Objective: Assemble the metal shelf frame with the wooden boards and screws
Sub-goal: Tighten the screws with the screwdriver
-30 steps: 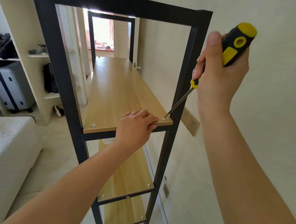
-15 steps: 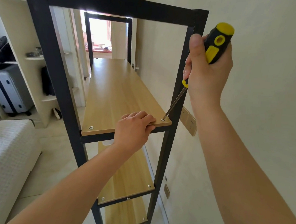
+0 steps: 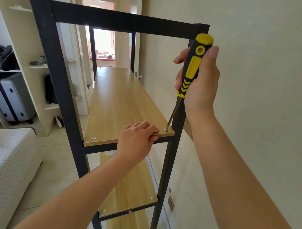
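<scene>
Gripping a black-and-yellow screwdriver (image 3: 193, 67) w/ the right hand (image 3: 200, 82), fingers wrapped round the handle, thumb lying up along its right side. Shaft is slanting down toward 7 o'clock, tip sitting on a screw (image 3: 166, 130) at the near right corner of the top wooden board (image 3: 122, 103). Left hand (image 3: 137, 140) is grasping that board's near edge, fingers curled over the top, thumb under; fingertips (image 3: 152, 129) lying just beside the screw at its 9 o'clock, not touching the shaft.

Metal shelf frame (image 3: 60, 84), black, is standing upright in mid-view, running away toward 12 o'clock, close along a pale wall (image 3: 253, 103) on its 3 o'clock side. Top board is lying flat across the frame's crossbar. Second screw (image 3: 93, 138) showing at the board's near left corner.

Lower board (image 3: 133, 184) sitting under the top one, w/ screws at both near corners. Third board (image 3: 127, 224) below that, only partly in view.

Surroundings: bed (image 3: 5, 167) w/ white textured cover at 8 o'clock. Grey suitcase (image 3: 11, 98) standing in an open cream shelving unit (image 3: 26, 53) at 9 o'clock. Bright doorway (image 3: 103, 44) showing thru the frame at 12 o'clock. Wall socket plate (image 3: 188, 127) partly hidden behind the right forearm and the frame post.
</scene>
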